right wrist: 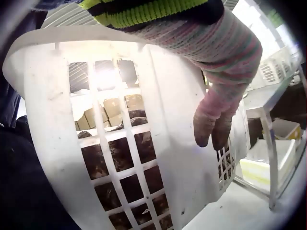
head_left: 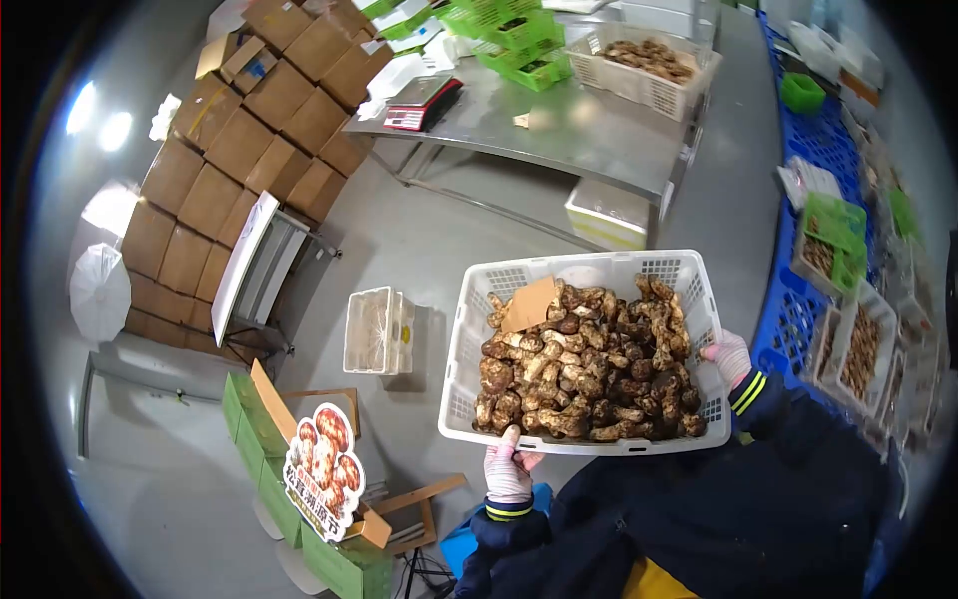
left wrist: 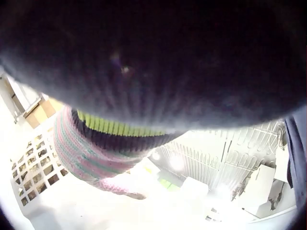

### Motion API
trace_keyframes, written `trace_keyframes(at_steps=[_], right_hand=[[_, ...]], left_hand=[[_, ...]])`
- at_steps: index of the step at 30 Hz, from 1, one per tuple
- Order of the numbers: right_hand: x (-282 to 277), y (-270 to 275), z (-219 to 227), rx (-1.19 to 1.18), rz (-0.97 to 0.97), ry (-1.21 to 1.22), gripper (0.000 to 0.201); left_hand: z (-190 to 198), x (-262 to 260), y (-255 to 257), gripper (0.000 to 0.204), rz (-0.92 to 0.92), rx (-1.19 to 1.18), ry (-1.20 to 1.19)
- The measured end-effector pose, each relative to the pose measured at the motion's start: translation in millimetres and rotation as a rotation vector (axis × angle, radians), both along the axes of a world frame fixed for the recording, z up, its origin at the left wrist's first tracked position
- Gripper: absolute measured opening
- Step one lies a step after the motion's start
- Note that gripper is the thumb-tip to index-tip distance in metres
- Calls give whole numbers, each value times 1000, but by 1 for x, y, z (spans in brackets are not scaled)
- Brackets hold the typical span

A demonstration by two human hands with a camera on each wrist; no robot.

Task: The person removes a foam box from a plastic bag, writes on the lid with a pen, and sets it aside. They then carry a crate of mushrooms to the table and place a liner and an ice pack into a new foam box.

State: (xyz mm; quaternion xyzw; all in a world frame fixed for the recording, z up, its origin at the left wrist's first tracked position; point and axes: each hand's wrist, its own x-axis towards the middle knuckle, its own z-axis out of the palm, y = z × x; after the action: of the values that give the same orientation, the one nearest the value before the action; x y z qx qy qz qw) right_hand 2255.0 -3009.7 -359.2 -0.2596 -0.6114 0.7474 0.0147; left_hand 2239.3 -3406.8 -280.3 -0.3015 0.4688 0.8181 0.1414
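A white plastic crate [head_left: 582,262] filled with brown mushrooms [head_left: 584,369] is held in front of the body by both hands. My left hand [head_left: 511,471], in a striped knit glove, grips the near left rim, thumb over the edge. On the right end, my right hand [head_left: 730,359] holds the rim. The right wrist view shows two dirty fingertips [right wrist: 203,133] against the outside of the crate's slotted wall. A piece of brown cardboard [head_left: 530,303] lies on the mushrooms. In the left wrist view a dark sleeve hides much of the scene around the glove [left wrist: 98,155].
Ahead stands a steel table [head_left: 559,150] with a scale [head_left: 423,102], green baskets [head_left: 519,45] and another mushroom crate [head_left: 649,75]. A clear bin [head_left: 379,331] sits on the floor. Blue pallets [head_left: 788,250] with crates line the right; a mushroom sign [head_left: 324,469] stands at left.
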Motion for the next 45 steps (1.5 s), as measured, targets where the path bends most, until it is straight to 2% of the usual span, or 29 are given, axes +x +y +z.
trace_keyframes(at_steps=[1,2,3,4,6,7,10,12,13,14,15,17,18,20,21,24,26,27,28,30,31,32,33,36,38,40,42,44,45], right_hand=[[-45,2,-3,13,33,109,38],[-84,-7,3,128,14,-1,36],[-113,-16,11,52,52,-9,36],[-146,-27,31,-17,84,-11,36],[-211,-29,23,157,147,-78,37],[-187,-50,33,146,143,2,37],[-243,-37,32,251,285,-63,37],[-233,-55,37,163,147,107,44],[-219,-44,26,280,183,179,51],[-217,-40,31,-57,157,155,41],[-207,-63,31,24,59,113,39],[-231,-71,61,155,-93,126,33],[-227,-59,50,356,-5,53,35],[-230,-63,81,506,-53,26,38],[-245,-78,92,181,-233,142,38],[-252,-109,111,204,-378,232,43],[-288,-83,83,208,-450,130,44],[-304,-75,72,244,-505,100,45],[-313,-81,72,400,-588,66,44],[-307,-85,43,180,-633,313,44],[-308,-92,48,373,-566,125,42],[-312,-91,34,251,-602,70,40],[-314,-90,37,253,-560,94,38],[-318,-100,83,350,-458,-92,35],[-325,-113,142,139,-526,-283,38],[-322,-105,98,446,-518,-219,48],[-322,-103,94,600,-513,-348,59],[-336,-104,122,615,-464,-621,64],[-344,-121,150,484,-628,-515,63]], left_hand=[[-7,-27,1,21,29,25,13],[-12,-50,-3,21,55,40,17],[-35,-64,-16,23,143,18,-36],[-16,-85,-15,24,130,35,-9],[-5,-125,-21,25,204,51,-49],[-6,-93,-39,28,225,50,-25],[2,-131,-38,29,280,31,-63],[4,-130,-41,28,247,37,17],[3,-129,-43,28,202,80,4],[29,-151,-40,25,220,-4,-18],[32,-162,-64,22,155,10,-6],[25,-220,-62,17,67,60,41],[37,-238,-63,15,35,15,2],[59,-287,-51,17,-63,-19,11],[43,-325,-63,18,-153,62,35],[48,-388,-73,23,-324,191,103],[22,-466,-46,26,-478,195,136],[15,-480,-43,27,-439,171,69],[15,-486,-30,27,-420,159,29],[-27,-510,-37,27,-553,144,-16],[-37,-519,-44,26,-609,195,-89],[-43,-532,-41,24,-650,265,-142],[-46,-538,-49,25,-753,164,-181],[-27,-543,-59,36,-943,317,-232],[-17,-552,-56,37,-953,284,-307],[-16,-558,-56,37,-909,353,-367],[-5,-550,-51,36,-926,469,-350],[-9,-551,-55,36,-956,435,-411],[-23,-555,-58,37,-953,450,-416]])
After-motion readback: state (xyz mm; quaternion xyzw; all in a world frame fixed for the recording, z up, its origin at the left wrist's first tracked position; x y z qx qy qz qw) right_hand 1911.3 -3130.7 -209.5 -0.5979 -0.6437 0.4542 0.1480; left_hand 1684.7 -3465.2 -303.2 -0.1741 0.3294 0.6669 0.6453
